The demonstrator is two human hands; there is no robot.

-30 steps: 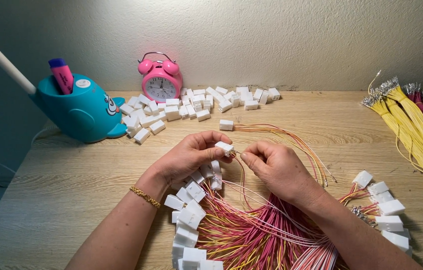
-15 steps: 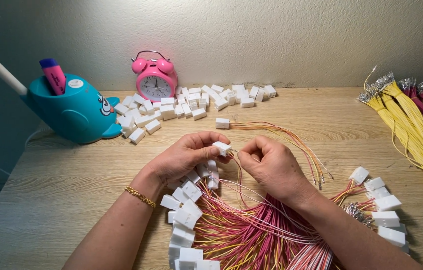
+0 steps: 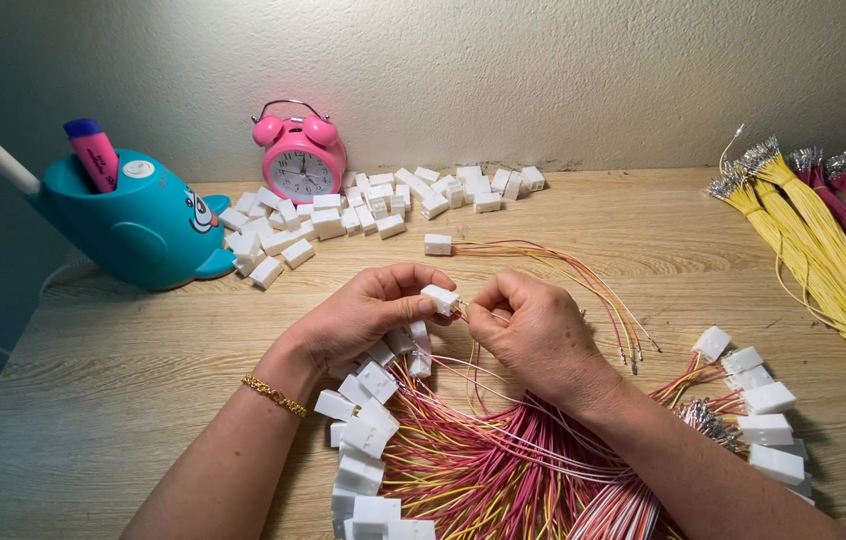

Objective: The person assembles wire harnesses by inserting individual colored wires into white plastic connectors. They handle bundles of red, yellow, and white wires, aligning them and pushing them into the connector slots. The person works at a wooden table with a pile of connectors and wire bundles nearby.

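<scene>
The pale wooden tabletop (image 3: 123,390) carries everything here, and the grip sits near its middle. Well off to the left of the grip stands a teal whale-shaped plastic lamp base (image 3: 138,225); beyond the grip, against the wall, a pink twin-bell alarm clock (image 3: 300,152) with a scatter of loose white plastic connector housings (image 3: 363,205) beside it. Far right of the grip lie bundles of yellow and magenta crimped wires (image 3: 813,240); just below it spreads a heap of finished pink-and-yellow wire harnesses (image 3: 483,470). The left hand (image 3: 363,318) is closed on a small white rectangular plastic connector housing (image 3: 440,298) — pinched between thumb and fingertips, held above the heap. The right hand (image 3: 533,325) meets it from the other side, fingers pinched narrowly on a thin wire (image 3: 470,308) whose end touches or enters the housing; how deep it sits I cannot tell. The step in hand looks like seating a terminal in the housing. The next move would call for a straight push along the cavity — the left hand holding the housing steady.
</scene>
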